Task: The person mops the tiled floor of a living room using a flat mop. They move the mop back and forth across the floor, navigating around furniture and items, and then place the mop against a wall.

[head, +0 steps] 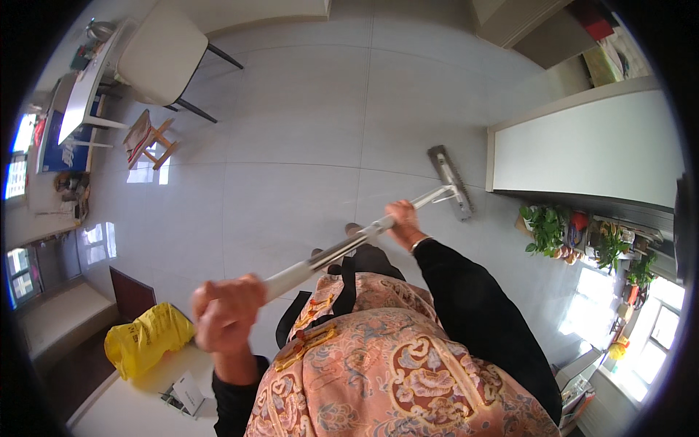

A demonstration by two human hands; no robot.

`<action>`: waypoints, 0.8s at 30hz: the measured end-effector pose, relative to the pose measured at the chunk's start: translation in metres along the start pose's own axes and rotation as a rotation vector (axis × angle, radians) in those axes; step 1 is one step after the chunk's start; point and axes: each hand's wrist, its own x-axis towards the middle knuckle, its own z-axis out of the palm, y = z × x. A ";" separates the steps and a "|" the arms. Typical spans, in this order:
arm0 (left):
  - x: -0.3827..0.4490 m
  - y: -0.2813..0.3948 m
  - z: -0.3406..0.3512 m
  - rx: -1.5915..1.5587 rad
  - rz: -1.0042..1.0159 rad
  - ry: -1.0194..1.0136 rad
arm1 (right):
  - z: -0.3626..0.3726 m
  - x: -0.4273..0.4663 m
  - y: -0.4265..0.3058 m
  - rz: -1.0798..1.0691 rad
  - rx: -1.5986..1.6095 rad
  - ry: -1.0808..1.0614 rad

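A mop handle [338,248] slants across the view in front of me, from lower left to upper right. My left hand [229,311] is wrapped around its near, thicker end. Farther along, below the bracket, my right hand [403,223] grips the same handle. Beyond that hand, the grey flat mop head [450,183] rests on the glossy tiled floor [295,109]. It lies a short way left of the white cabinet [584,147]. The toes of my shoes show under the handle, partly hidden by my patterned clothing.
A pale chair [161,54] with dark legs and a folding wooden stool [152,139] stand at the upper left. Potted plants [546,229] line the right side. A yellow plastic bag [147,338] lies at the lower left on a white surface [131,407], near a small box [187,393].
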 end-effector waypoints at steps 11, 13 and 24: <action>-0.066 0.241 -0.065 0.523 0.436 0.398 | 0.035 0.079 -0.277 -0.515 0.460 -0.469; -0.076 0.251 -0.053 0.384 0.410 0.223 | 0.030 0.081 -0.296 -0.547 0.531 -0.530; -0.095 0.131 -0.059 0.074 0.411 0.247 | 0.023 0.057 -0.166 -0.464 0.290 -0.248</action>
